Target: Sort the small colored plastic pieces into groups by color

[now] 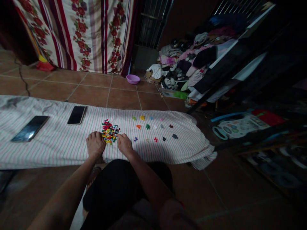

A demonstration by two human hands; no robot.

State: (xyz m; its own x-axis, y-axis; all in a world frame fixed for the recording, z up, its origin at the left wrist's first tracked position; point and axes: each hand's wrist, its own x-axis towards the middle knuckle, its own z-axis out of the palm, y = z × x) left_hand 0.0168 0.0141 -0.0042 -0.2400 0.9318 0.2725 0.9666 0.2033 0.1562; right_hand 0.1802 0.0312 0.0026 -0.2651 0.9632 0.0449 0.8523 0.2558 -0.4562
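A heap of small, many-coloured plastic pieces (110,131) lies on the striped cloth, red ones at its far side and yellow ones nearer. My left hand (95,142) rests on the cloth against the heap's left edge, fingers slightly apart and holding nothing visible. At the right edge is my right hand (124,144), its fingers curled and thumb and forefinger together at the pieces; anything between them is too small to make out. Farther right, little groups sorted by colour include yellow pieces (142,118), green pieces (147,126), orange pieces (138,126) and dark grey pieces (175,136).
Two phones, one larger (30,128) and one smaller (77,115), lie on the striped cloth (57,140) to the left. Beyond it, a purple basin (133,79) stands on the tiled floor. Piled clothes (184,60) and a dark frame (230,70) occupy the right side.
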